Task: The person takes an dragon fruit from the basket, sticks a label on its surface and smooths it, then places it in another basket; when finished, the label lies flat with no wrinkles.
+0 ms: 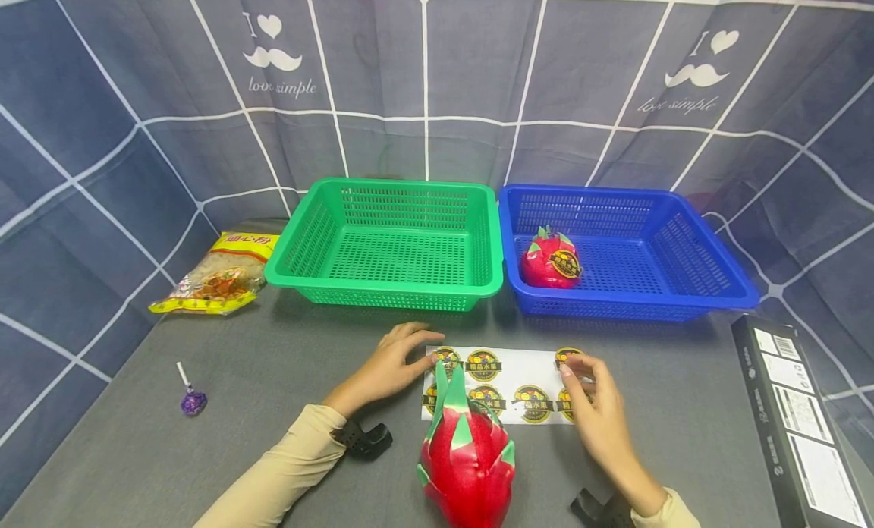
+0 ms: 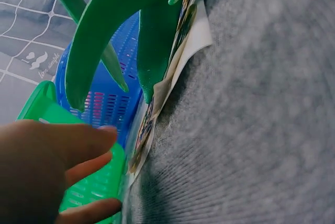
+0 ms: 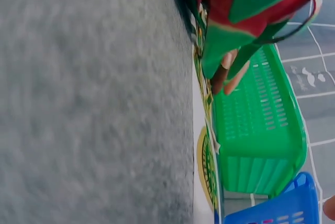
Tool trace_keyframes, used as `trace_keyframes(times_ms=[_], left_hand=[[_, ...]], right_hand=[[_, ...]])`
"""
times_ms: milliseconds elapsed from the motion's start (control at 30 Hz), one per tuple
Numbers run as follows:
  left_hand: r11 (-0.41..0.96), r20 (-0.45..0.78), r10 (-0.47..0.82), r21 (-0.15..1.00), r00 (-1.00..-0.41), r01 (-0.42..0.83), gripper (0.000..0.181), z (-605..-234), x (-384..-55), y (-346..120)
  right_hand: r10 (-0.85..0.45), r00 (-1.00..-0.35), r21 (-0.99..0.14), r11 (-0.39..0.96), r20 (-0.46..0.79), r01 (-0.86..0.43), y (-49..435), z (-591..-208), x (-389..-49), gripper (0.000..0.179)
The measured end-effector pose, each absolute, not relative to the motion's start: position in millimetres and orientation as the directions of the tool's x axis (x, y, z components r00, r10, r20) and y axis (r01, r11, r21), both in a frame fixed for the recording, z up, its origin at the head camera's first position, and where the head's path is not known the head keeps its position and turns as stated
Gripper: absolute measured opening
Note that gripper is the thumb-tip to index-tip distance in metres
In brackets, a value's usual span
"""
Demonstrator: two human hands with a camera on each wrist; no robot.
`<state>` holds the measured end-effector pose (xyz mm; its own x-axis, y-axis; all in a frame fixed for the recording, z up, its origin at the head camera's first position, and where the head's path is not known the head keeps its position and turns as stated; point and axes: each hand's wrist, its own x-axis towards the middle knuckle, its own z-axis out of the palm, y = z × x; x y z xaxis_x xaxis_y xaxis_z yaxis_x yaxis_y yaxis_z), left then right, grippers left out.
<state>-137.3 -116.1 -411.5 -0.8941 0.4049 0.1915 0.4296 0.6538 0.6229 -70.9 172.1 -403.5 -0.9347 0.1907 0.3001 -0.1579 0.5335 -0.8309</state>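
Note:
A white sheet of round black-and-gold stickers (image 1: 514, 417) lies on the table between the hands. At its right end, my right hand (image 1: 601, 410) pinches a round sticker (image 1: 567, 356) between thumb and curled fingers; the sticker's far side is covered. My left hand (image 1: 391, 363) rests by the sheet's left edge, fingers loosely extended and thumb close to a corner sticker. In front of the sheet, nearest me, stands a red dragon fruit (image 1: 467, 467) with green leaf tips hiding part of the stickers. In the right wrist view only a fingertip (image 3: 330, 208) of the right hand shows.
A green basket (image 1: 384, 291) stands behind the sheet. Beside it, a blue basket (image 1: 635, 304) holds a smaller dragon fruit (image 1: 546, 266) bearing a sticker. A yellow food bag (image 1: 225, 274) and purple lollipop (image 1: 193, 401) lie left; a long black box (image 1: 785, 422) lies right.

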Motion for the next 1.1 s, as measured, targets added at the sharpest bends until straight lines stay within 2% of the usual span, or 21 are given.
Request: trace_keyframes(times_ms=[300,533,767,1100], left_hand=[[0.729,0.077,0.484,0.516,-0.872,0.45,0.042,-412.6,-134.5,-116.9],[0.731,0.065,0.489,0.513,-0.87,0.449,0.042,-412.9,-132.5,-116.4],[0.736,0.06,0.483,0.512,-0.874,0.442,0.043,-412.1,-133.0,-116.0],[0.737,0.066,0.473,0.516,-0.878,0.436,0.043,-411.3,-133.7,-116.3]], right_hand=[[0.227,-0.927,-0.797,0.594,0.297,-0.109,186.8,-400.0,-80.2,0.024],[0.242,-0.937,-0.774,0.631,0.253,-0.046,202.2,-399.0,-88.2,0.029],[0.198,-0.972,-0.773,0.634,0.125,0.03,212.5,-403.3,-97.7,0.036],[0.133,-0.988,-0.761,0.648,0.073,0.031,217.5,-406.6,-102.6,0.039]])
